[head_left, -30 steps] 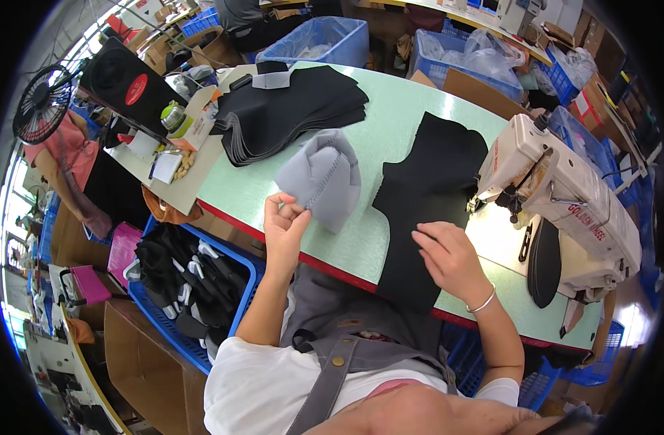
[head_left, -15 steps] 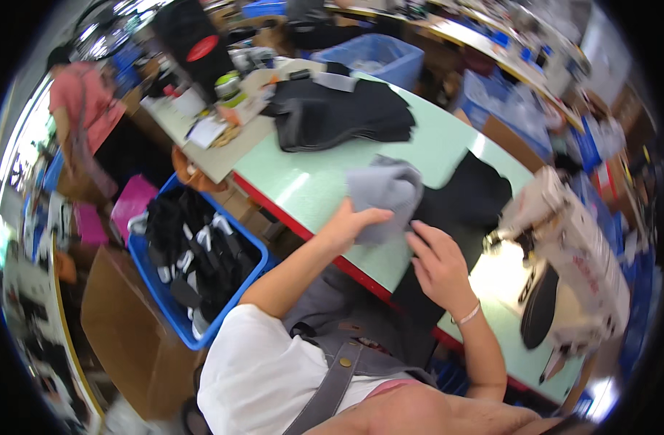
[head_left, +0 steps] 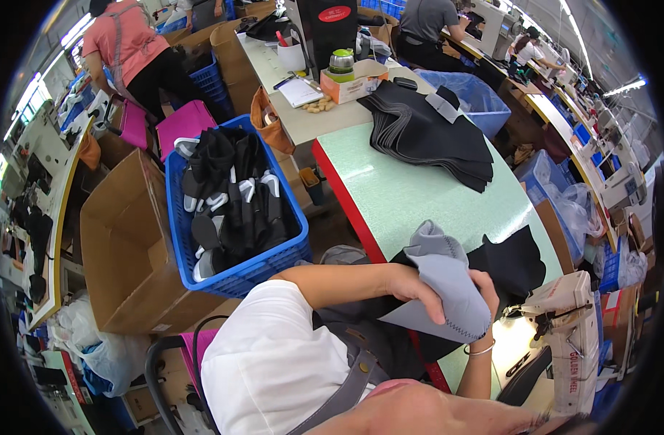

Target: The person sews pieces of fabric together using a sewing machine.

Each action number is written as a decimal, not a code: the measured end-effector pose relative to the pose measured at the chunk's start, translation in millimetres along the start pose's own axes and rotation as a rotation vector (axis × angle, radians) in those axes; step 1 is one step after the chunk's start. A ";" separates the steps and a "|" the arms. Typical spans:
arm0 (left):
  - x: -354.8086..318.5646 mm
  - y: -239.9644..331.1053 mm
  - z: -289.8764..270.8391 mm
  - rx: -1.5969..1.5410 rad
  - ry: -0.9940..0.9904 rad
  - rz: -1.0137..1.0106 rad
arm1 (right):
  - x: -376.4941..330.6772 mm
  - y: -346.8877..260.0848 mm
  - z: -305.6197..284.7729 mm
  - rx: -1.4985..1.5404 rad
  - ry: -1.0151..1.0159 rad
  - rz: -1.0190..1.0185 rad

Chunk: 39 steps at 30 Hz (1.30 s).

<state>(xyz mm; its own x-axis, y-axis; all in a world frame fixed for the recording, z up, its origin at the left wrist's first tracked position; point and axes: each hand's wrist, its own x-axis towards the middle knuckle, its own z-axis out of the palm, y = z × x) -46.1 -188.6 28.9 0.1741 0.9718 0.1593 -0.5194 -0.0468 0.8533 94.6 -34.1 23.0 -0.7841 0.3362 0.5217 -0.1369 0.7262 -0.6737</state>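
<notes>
A grey fabric piece [head_left: 448, 279], with dark zigzag stitching along its lower right edge, is bent over between my two hands above the table's front edge. My left hand [head_left: 416, 288] grips it from the left, its thumb lying on the grey face. From the right, my right hand [head_left: 485, 290] curls round the piece; the fabric hides part of those fingers. Black fabric pieces [head_left: 516, 262] lie on the pale green table [head_left: 346, 170] just beyond my right hand. Close by on the right stands a sewing machine [head_left: 564, 308], its lamp lighting the table.
A stack of black cut pieces [head_left: 433, 134] lies farther back on the table. At my left are a blue basket [head_left: 263, 272] of black and grey sewn items and a cardboard box [head_left: 129, 246]. Other people work in the background, one in a pink top [head_left: 132, 47].
The view has swung left. My right hand, apart from the grey fabric before, now holds its right side. The piece has been turned, and its zigzag stitching now shows.
</notes>
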 end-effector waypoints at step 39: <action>9.1 -29.1 -25.2 0.092 0.059 -0.114 | -50.6 -71.5 44.7 -0.507 -0.375 -0.885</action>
<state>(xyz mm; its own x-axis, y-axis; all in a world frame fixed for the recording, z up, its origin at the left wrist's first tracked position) -50.5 -172.7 -7.0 0.1767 0.9838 0.0316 -0.4199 0.0463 0.9064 117.0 -129.8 21.4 -0.6771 -0.5701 0.4653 -0.5460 0.8131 0.2018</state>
